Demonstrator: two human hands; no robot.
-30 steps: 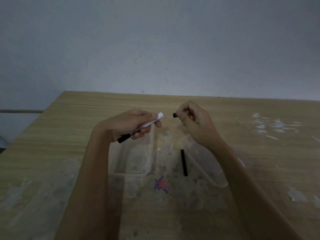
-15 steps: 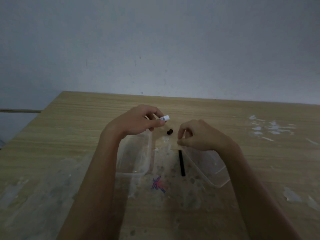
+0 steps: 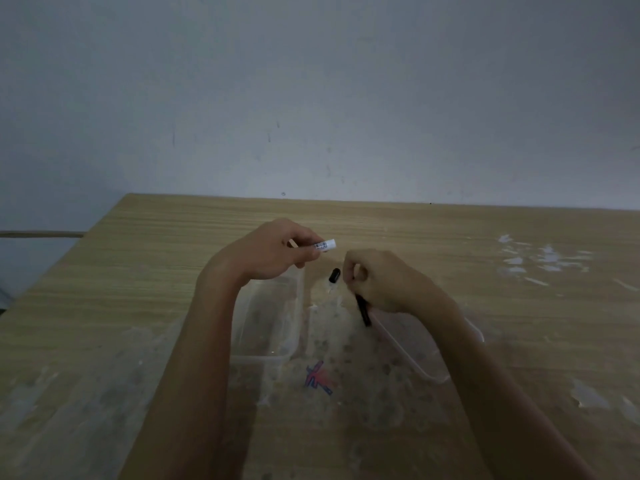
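Presently, left hand [image 3: 273, 251] pinches a white pen barrel [image 3: 324, 244] over the far right corner of the clear container [image 3: 263, 357]. Right hand [image 3: 384, 282], just right of that container, grips a black rod [image 3: 363, 313]; small black cap [image 3: 334, 274] lies beside the same corner.

On the table [image 3: 138, 271], a cap [image 3: 334, 274] lies between the left tub [image 3: 263, 357] and the right tub [image 3: 398, 345].

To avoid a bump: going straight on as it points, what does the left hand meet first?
Probably the right hand, gripping a black stick; depth is unclear: the left hand, holding a white pen, may pass beyond.
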